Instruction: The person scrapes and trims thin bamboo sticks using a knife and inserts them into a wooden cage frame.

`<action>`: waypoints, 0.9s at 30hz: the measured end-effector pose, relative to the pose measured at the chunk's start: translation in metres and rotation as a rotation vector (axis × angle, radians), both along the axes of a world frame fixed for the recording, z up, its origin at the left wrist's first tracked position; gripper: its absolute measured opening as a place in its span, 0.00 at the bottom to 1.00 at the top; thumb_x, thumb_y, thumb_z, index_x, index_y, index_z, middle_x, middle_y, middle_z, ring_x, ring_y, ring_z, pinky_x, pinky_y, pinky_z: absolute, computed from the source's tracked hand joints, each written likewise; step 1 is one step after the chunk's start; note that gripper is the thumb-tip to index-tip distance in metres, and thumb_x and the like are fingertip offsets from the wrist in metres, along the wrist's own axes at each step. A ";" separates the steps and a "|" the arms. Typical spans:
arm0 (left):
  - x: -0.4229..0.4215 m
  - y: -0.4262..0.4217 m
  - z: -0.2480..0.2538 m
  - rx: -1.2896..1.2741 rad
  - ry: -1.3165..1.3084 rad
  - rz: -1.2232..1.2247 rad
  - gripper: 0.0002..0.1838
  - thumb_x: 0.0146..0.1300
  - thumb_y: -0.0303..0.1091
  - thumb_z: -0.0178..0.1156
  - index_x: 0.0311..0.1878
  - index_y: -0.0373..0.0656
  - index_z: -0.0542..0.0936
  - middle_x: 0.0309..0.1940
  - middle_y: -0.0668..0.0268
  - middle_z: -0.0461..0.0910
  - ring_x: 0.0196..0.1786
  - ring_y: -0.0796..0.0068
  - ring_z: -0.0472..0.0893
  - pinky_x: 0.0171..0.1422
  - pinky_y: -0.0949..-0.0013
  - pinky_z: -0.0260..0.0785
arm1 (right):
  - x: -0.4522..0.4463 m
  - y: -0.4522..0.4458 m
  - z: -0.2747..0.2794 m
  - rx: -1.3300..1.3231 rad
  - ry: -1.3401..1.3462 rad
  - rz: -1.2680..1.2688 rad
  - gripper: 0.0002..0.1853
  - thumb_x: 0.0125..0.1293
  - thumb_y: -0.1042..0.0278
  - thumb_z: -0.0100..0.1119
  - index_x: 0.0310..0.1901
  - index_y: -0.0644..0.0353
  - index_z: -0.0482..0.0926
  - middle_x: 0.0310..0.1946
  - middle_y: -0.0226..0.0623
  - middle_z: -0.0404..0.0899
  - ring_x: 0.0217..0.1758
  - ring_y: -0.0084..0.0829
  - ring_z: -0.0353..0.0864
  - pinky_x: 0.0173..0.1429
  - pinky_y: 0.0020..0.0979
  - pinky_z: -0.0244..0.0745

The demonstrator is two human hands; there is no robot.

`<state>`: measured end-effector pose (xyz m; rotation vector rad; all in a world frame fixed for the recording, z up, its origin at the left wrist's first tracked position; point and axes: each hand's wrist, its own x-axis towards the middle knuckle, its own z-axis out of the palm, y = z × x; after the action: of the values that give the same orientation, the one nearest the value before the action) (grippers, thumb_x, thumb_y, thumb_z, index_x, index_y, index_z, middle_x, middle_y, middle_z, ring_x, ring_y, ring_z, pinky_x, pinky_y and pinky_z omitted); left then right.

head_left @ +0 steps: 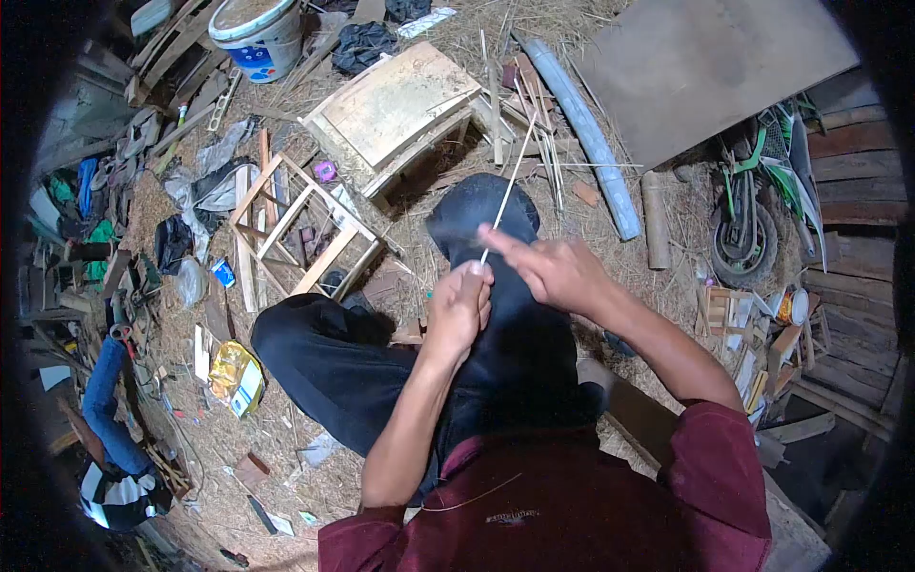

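A long, thin pale wooden stick (513,181) slants up and away over my dark-trousered legs. My left hand (459,307) is closed around its near end, thumb pressed along the top. Just to the right, my right hand (558,272) has its index finger stretched across the stick, touching or nearly touching it. The other fingers of that hand are curled, and what they hold is hidden. A dark, motion-smeared shape (456,234) extends left from the fingertip; I cannot make out what it is.
A slatted wooden frame (307,229) and a pale wooden box-like piece (396,110) stand ahead on the straw-strewn ground. A grey pipe (586,138) and several thin sticks lie beyond. A white bucket (257,43) is far left, a green-and-white motorbike (762,195) right.
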<state>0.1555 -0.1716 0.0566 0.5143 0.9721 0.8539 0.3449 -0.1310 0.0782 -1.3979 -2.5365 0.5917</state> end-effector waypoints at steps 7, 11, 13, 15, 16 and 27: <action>-0.039 -0.083 0.013 -0.109 0.056 -0.039 0.17 0.76 0.45 0.49 0.32 0.47 0.70 0.16 0.79 0.58 0.16 0.87 0.56 0.20 0.78 0.47 | 0.011 0.013 -0.005 -0.040 0.115 -0.191 0.30 0.70 0.68 0.52 0.73 0.41 0.61 0.22 0.55 0.77 0.24 0.52 0.80 0.30 0.47 0.73; -0.036 -0.073 0.012 -0.083 0.060 -0.019 0.17 0.76 0.45 0.48 0.31 0.47 0.70 0.16 0.79 0.58 0.15 0.87 0.56 0.19 0.77 0.46 | 0.003 0.012 0.000 -0.039 0.161 -0.154 0.31 0.69 0.68 0.53 0.73 0.38 0.61 0.24 0.53 0.79 0.25 0.52 0.80 0.30 0.48 0.75; -0.024 -0.045 0.006 -0.029 0.071 -0.025 0.17 0.76 0.44 0.48 0.32 0.47 0.71 0.16 0.80 0.57 0.15 0.87 0.55 0.19 0.77 0.46 | 0.002 0.009 -0.006 0.000 0.240 -0.028 0.33 0.67 0.67 0.54 0.73 0.33 0.60 0.24 0.51 0.80 0.24 0.52 0.81 0.30 0.49 0.76; -0.008 -0.012 0.003 -0.014 0.049 -0.027 0.17 0.77 0.45 0.47 0.34 0.45 0.72 0.16 0.80 0.57 0.15 0.89 0.55 0.20 0.77 0.45 | 0.001 0.008 0.010 -0.104 0.098 0.029 0.34 0.67 0.67 0.55 0.73 0.32 0.60 0.23 0.48 0.80 0.23 0.50 0.80 0.29 0.48 0.76; -0.001 0.001 0.001 -0.005 0.042 -0.021 0.17 0.77 0.45 0.47 0.34 0.45 0.72 0.16 0.80 0.57 0.15 0.89 0.55 0.20 0.77 0.45 | 0.001 0.009 0.013 -0.118 0.077 0.049 0.34 0.67 0.67 0.55 0.73 0.32 0.60 0.22 0.47 0.79 0.23 0.50 0.80 0.29 0.47 0.76; -0.036 -0.088 0.008 -0.022 0.140 -0.062 0.18 0.78 0.42 0.44 0.32 0.45 0.71 0.16 0.81 0.58 0.17 0.89 0.55 0.21 0.78 0.45 | 0.013 0.012 -0.005 -0.055 0.178 -0.141 0.30 0.68 0.69 0.53 0.72 0.42 0.64 0.34 0.53 0.82 0.29 0.54 0.81 0.35 0.46 0.78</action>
<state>0.1195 -0.2595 0.0643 0.5883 1.0867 0.7588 0.3578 -0.1186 0.0733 -1.4570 -2.2790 0.7294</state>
